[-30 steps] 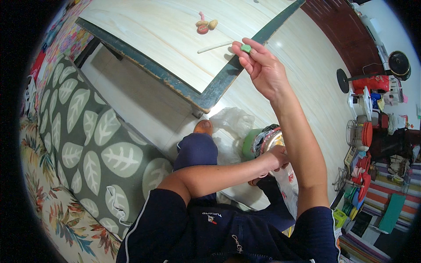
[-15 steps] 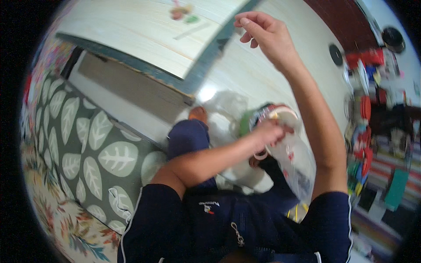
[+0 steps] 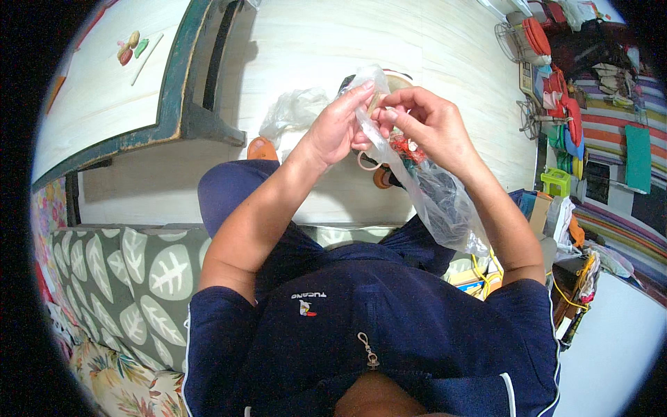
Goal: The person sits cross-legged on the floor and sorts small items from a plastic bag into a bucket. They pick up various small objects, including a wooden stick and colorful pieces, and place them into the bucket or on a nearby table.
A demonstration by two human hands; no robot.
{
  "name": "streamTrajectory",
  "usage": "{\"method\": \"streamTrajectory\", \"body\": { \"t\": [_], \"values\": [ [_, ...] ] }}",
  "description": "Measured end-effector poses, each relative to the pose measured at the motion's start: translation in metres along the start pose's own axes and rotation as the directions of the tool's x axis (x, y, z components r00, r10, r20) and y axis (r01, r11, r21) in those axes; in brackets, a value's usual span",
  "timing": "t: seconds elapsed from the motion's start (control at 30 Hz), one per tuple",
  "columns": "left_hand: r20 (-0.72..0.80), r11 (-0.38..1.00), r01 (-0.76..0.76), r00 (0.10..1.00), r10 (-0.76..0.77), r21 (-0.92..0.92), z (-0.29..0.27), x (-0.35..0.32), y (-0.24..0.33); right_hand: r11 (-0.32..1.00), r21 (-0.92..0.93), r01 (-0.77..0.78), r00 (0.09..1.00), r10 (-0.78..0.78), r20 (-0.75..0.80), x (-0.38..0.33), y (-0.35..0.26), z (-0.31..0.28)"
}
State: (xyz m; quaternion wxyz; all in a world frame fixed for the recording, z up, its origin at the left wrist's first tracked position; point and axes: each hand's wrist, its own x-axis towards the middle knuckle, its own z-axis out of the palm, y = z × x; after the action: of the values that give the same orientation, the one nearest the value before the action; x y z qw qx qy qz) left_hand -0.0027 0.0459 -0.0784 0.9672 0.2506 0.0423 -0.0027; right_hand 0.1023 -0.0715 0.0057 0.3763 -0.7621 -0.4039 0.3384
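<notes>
Seated on a sofa with leaf-patterned cushions (image 3: 132,278), the person holds both hands together above the knees. The left hand (image 3: 338,128) pinches the upper edge of a clear plastic bag (image 3: 431,187), and the right hand (image 3: 427,125) grips the same bag just beside it, fingers curled over the opening. Small red pieces (image 3: 405,147) show through the plastic near the top. A crumpled white bag (image 3: 295,111) lies on the pale floor beyond the hands. To the left stands a low table (image 3: 104,104) with a teal rim, bearing a few small coloured bits (image 3: 129,48).

Bag (image 3: 424,187) between hands; table (image 3: 111,104) left
</notes>
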Motion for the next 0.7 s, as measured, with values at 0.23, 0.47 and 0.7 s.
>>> {"method": "streamTrajectory", "body": {
  "t": [0.23, 0.47, 0.7],
  "values": [
    [-0.11, 0.998, -0.01, 0.994, 0.018, 0.068, -0.021, -0.007, -0.013, 0.99, 0.005, -0.144, 0.989, 0.143, 0.028, 0.025, -0.002, 0.023],
    [-0.07, 0.991, -0.132, 0.989, 0.131, -0.014, -0.035, -0.007, -0.01, 0.997, 0.055, 0.059, 0.991, -0.052, -0.122, 0.092, -0.04, -0.026],
    [-0.159, 0.992, -0.108, 0.98, 0.118, 0.067, -0.046, -0.002, -0.01, 0.877, 0.476, 0.062, 0.975, -0.156, 0.16, 0.203, -0.127, 0.103]
  ]
}}
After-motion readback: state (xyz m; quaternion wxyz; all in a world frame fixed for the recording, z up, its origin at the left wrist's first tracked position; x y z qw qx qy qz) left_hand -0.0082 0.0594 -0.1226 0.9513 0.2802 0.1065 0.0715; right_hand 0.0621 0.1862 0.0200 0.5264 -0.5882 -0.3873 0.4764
